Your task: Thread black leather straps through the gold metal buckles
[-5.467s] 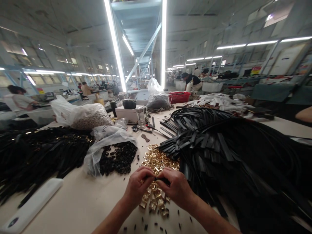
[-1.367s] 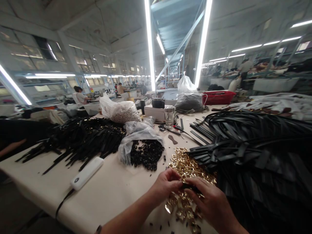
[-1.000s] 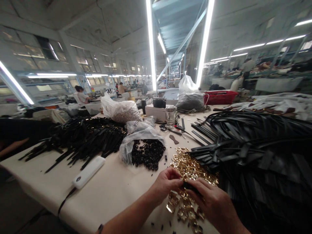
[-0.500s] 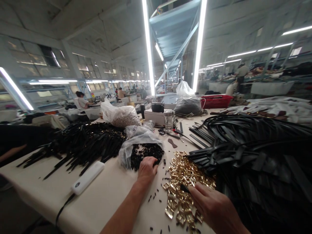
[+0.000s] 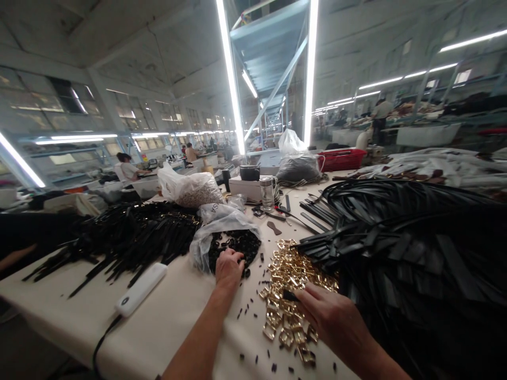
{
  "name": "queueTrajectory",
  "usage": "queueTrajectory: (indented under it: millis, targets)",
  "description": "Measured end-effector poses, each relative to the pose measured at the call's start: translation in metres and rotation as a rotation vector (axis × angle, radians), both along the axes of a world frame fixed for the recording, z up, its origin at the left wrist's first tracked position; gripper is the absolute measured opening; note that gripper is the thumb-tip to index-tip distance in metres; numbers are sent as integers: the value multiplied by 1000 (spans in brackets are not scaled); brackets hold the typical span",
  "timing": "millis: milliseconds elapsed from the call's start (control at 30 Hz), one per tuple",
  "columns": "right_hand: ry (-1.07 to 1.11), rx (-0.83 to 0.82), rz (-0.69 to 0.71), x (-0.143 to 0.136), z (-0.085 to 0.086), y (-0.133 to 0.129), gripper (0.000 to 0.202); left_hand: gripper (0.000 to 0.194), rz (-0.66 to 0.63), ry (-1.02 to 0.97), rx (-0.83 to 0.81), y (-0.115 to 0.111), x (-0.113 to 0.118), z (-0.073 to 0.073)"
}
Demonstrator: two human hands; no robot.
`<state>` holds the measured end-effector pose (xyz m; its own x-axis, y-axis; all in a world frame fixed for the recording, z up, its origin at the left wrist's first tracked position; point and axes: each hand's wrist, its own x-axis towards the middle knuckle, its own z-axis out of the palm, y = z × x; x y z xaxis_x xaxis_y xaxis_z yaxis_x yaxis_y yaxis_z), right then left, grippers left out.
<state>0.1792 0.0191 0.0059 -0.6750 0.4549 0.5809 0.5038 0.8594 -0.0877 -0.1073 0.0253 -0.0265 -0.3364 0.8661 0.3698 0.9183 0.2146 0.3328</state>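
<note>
- Black strap (image 5: 290, 296): pinched near its tip by the right hand (image 5: 330, 311); probably light, pliable.
- Black loops (image 5: 252, 247): reached by the left hand (image 5: 228, 268), fingers curled, grip indiscernible; best held by rims.

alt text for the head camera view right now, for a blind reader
Left hand is among black loops in an open bag; right hand holds a black strip over gold buckles. Black straps are heaped on both sides.
</note>
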Motion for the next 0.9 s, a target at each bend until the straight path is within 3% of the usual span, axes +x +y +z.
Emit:
queueTrajectory:
  millis: [100,200,367,600,667,733,800,900]
  targets:
    - [2,3,-2,-2,-1,-1,27,15,-25,1,73,0,1,0]
    - [-12,5,1,-3,-2,-1,26,26,-86,16,139,1,6,1]
    - [-55,-15,-1,-4,-6,0,23,31,-251,-24,-6,5,12,2]
    - [-36,-66,-33,-2,-10,4,20,20,-270,-92,-8,4,-5,32]
    - [-7,-111,-44,-2,-10,5,19,20,-278,-322,34,-1,5,39]
    - [44,-156,-47,-1,-8,5,19,23,-309,-785,76,-8,26,41]
    - [107,-203,-45,1,-5,6,19,28,-340,-1288,106,-15,53,39]
    - [208,-264,-64,5,1,7,18,30,-362,-1713,124,-25,89,31]
